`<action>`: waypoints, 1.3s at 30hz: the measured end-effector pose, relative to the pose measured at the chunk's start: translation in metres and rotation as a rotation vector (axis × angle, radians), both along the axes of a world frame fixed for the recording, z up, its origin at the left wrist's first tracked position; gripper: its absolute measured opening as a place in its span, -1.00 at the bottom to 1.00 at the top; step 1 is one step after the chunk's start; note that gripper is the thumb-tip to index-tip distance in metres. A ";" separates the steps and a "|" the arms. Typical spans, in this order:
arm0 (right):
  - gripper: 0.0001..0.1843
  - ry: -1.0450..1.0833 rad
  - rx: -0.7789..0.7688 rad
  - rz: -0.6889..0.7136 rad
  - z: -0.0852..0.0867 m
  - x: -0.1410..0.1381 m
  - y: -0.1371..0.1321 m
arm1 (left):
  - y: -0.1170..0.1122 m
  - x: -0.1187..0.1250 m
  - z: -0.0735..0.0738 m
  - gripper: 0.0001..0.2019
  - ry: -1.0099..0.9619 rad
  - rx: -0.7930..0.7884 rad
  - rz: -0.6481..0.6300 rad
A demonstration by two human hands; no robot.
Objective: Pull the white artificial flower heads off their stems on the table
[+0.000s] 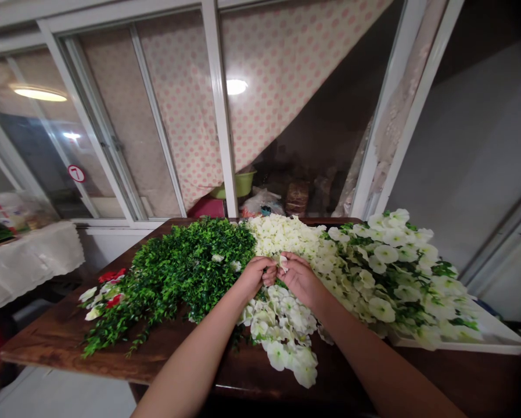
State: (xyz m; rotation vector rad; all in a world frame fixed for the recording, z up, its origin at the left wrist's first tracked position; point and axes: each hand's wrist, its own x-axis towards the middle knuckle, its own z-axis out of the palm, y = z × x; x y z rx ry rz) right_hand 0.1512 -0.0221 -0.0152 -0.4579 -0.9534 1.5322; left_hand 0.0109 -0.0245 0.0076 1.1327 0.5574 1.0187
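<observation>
Both hands meet above the middle of a dark wooden table (46,342). Between the fingertips of my right hand (301,280) is a small white flower petal (283,264), pinched. My left hand (257,277) is closed right beside it, thumb and forefinger together; what it grips is too small to make out. Below the hands lies a bunch of white artificial flowers (281,325). A heap of loose cream-white blossoms (286,235) sits just behind them. Left of my hands spreads a pile of green leafy artificial stems (194,267).
More white flowers (386,255) with leaves lie at the right, partly over a white tray (499,334). Red and white flowers (112,287) rest at the table's left. Behind stand white-framed windows (220,110) with a dotted curtain (281,75). A cloth-covered side table (38,261) is at far left.
</observation>
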 end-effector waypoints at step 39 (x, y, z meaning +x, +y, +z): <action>-0.67 -0.058 0.040 -0.003 0.013 0.004 -0.011 | 0.001 0.005 -0.009 -0.69 -0.040 0.098 0.035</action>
